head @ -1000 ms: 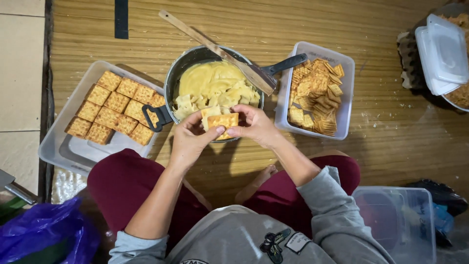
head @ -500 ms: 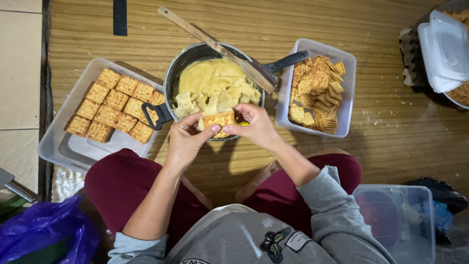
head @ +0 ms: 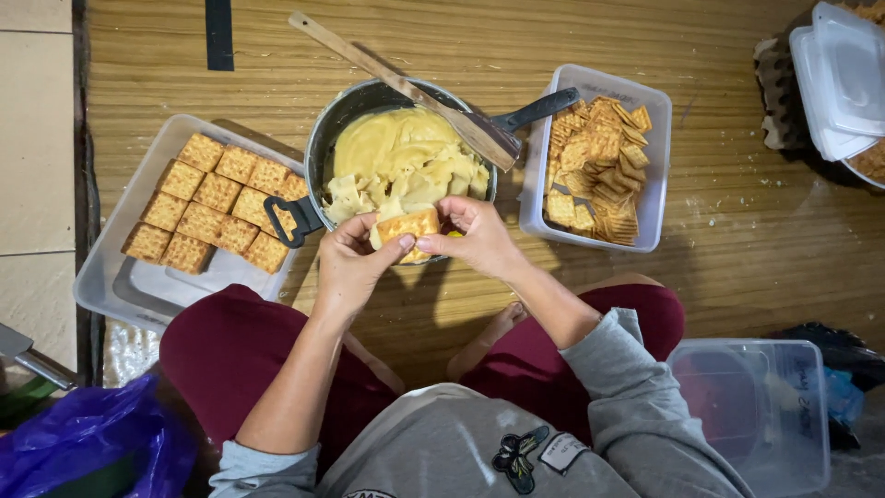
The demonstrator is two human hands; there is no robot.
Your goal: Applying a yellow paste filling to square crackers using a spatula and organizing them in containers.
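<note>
At the far left, a clear tray (head: 111, 277) is sitting on the wooden floor (head: 737, 240), carrying rows of filled cracker sandwiches (head: 217, 201). Next to it, the left hand (head: 348, 267) is pinching one end of a cracker sandwich (head: 408, 227) above the near rim of a dark pan (head: 323, 138) of pale yellow cream (head: 396, 152). The right hand (head: 484, 238) is gripping the sandwich's other end. A wooden spatula (head: 415, 97) is lying across the pan. Further right, a clear tub (head: 650, 175) is holding loose crackers (head: 599, 157).
</note>
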